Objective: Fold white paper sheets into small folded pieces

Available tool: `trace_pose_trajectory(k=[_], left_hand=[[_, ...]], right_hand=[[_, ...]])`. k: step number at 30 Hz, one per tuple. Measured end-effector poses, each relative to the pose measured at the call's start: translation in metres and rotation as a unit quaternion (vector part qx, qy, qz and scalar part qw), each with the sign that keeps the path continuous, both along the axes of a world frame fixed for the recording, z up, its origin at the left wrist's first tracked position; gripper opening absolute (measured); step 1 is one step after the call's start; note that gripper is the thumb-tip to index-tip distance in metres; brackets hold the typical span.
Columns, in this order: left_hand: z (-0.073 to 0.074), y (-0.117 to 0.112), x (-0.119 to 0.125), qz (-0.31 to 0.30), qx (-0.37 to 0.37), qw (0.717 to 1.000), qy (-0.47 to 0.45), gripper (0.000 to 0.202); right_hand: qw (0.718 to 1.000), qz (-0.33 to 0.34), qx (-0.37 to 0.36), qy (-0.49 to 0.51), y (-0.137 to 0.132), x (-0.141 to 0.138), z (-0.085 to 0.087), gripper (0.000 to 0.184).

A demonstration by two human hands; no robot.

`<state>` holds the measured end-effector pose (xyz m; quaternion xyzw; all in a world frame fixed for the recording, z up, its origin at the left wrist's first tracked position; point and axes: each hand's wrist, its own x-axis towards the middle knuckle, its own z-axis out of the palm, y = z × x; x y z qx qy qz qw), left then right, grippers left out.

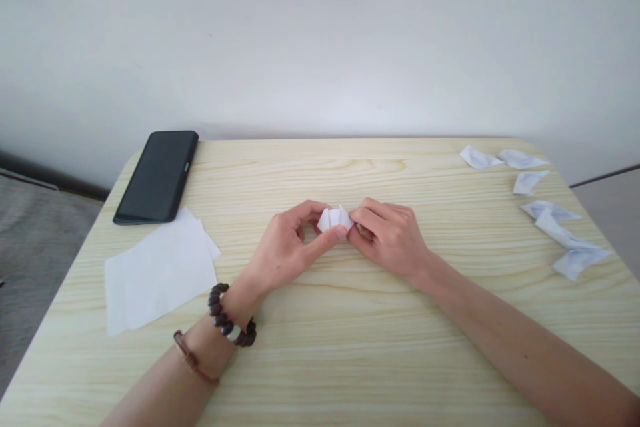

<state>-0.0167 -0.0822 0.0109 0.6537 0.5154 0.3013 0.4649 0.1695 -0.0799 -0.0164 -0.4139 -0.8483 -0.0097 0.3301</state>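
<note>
A small piece of folded white paper (334,217) is held between my two hands over the middle of the table. My left hand (295,240) pinches it from the left, thumb along its near side and fingers behind. On the other side, my right hand (387,233) grips the right end of the paper between thumb and curled fingers. The paper has a vertical crease in front and a small point standing up at its top. Its far side is hidden from me.
Several folded white paper pieces (530,181) lie along the right side of the wood-grain table (350,360). At left, flat white sheets (165,273) overlap, their top corner by a black tablet-like device (157,177). A white wall (320,40) stands behind the table.
</note>
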Motion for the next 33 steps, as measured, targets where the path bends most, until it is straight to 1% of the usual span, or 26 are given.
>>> trace_pose_trajectory(k=[5,7,9,12,15,18,22,25,27,31,33], left_hand=[[-0.005,0.002,-0.004,-0.001,-0.003,1.000,-0.009,0.031],[-0.008,0.002,-0.004,0.001,0.000,1.000,-0.013,0.029],[-0.009,0.002,-0.004,0.001,0.007,1.000,-0.014,0.025],[-0.010,0.002,-0.003,-0.003,0.021,1.000,-0.009,0.022],[-0.010,0.002,-0.004,-0.015,0.024,1.000,-0.010,0.025],[-0.009,0.003,-0.004,-0.024,0.051,0.998,-0.025,0.025],[-0.008,0.003,-0.004,0.007,0.083,0.997,-0.009,0.020],[-0.009,0.002,-0.004,0.016,0.080,0.997,-0.014,0.018],[-0.010,0.002,-0.004,0.015,0.072,0.997,-0.022,0.018],[-0.012,0.000,-0.002,0.019,0.040,0.999,-0.030,0.020],[-0.012,-0.001,-0.001,0.026,0.039,0.998,-0.035,0.023]], right_hand=[[0.991,0.052,-0.108,0.054,0.001,0.004,0.004,0.007],[0.984,0.079,-0.143,0.075,0.002,0.005,0.006,0.008],[0.979,0.098,-0.158,0.087,0.002,0.006,0.008,0.010],[0.979,0.105,-0.157,0.083,0.003,0.005,0.008,0.013],[0.980,0.107,-0.147,0.077,0.004,0.005,0.006,0.016],[0.977,0.117,-0.156,0.082,0.004,0.006,0.005,0.016],[0.974,0.130,-0.173,0.062,0.004,0.006,0.006,0.014],[0.977,0.125,-0.171,0.027,0.005,0.005,0.005,0.024],[0.978,0.124,-0.168,0.022,0.005,0.005,0.004,0.030],[0.976,0.134,-0.169,0.032,0.007,0.006,0.003,0.031],[0.976,0.137,-0.168,0.029,0.007,0.006,0.003,0.030]])
